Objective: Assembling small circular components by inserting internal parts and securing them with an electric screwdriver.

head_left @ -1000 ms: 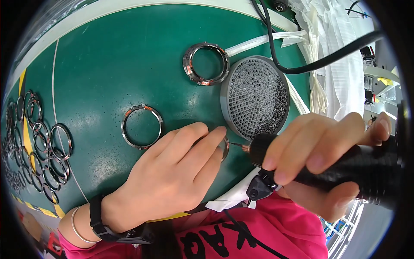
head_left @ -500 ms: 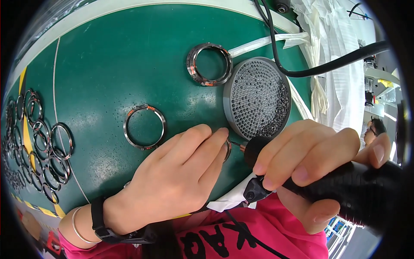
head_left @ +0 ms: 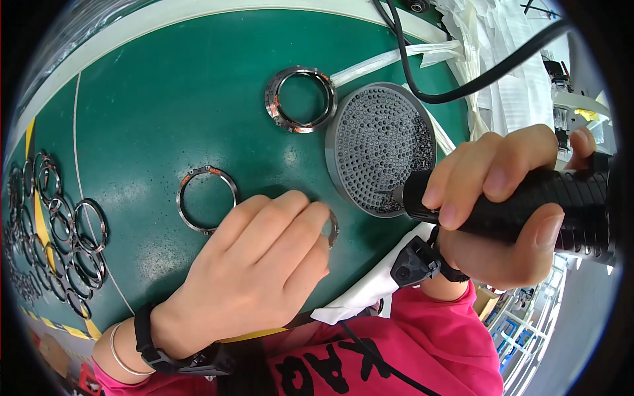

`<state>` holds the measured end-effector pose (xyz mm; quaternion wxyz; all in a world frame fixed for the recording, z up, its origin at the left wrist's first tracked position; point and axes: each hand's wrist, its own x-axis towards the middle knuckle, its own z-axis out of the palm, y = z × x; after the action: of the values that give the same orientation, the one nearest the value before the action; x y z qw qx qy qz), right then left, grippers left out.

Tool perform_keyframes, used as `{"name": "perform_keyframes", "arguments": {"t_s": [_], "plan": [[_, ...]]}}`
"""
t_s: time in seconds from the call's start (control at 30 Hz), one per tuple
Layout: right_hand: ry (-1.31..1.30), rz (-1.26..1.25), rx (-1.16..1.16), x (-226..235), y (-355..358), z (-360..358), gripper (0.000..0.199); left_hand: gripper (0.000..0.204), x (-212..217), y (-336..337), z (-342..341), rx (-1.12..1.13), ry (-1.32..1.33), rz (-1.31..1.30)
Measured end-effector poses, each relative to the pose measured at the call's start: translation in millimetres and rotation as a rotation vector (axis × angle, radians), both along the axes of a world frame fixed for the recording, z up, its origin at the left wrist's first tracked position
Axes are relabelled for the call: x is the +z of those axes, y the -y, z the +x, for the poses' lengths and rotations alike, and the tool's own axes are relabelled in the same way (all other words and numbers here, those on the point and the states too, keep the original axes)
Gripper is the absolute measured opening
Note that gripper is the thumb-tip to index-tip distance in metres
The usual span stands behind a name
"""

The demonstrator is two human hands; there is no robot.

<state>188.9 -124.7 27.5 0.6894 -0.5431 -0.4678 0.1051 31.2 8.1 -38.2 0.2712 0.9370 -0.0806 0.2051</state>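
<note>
A black electric screwdriver is gripped in my right hand. Its thin bit points left, with the tip over the lower part of a round grey screw tray. The tray's face is full of small holes, and tiny dark screws crowd its right side. My left hand, fingers bent and closed, holds a metal ring down near the table. Most of that ring is hidden behind the fingers. Just left of those fingers lies another thin ring with orange marks.
A thicker dark ring lies beyond the tray's left side. Many thin rings are heaped at the far left by yellow tape. A black cable arches over the right, in front of white wrapping. The green tabletop has dark specks.
My right hand has lifted the screwdriver away from the ring, up to the screw tray. The left hand keeps its hold on the ring. The whole view has shifted slightly.
</note>
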Motion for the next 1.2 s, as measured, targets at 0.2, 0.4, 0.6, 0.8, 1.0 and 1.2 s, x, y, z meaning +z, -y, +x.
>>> {"name": "perform_keyframes", "arguments": {"t_s": [0.2,0.4,0.6,0.8,1.0,1.2], "plan": [[0.032,-0.019,-0.023,1,-2,-1,0.053,0.032,-3,0,1,-0.078,-0.033,-0.016],[0.124,-0.169,0.042,4,6,6,0.053,0.038,0,-1,1,-0.064,-0.090,-0.073],[0.022,-0.052,0.013,3,8,9,0.055,0.038,-1,-1,0,-0.053,-0.075,-0.080],[-0.021,0.369,0.109,-23,-7,-7,0.057,0.040,-4,3,1,-0.033,-0.055,-0.104],[0.010,0.009,0.149,1,-3,-11,0.060,0.039,1,4,4,-0.044,-0.019,-0.118],[0.061,0.004,0.295,-8,2,-2,0.061,0.038,-5,4,2,-0.025,-0.019,-0.120]]}}
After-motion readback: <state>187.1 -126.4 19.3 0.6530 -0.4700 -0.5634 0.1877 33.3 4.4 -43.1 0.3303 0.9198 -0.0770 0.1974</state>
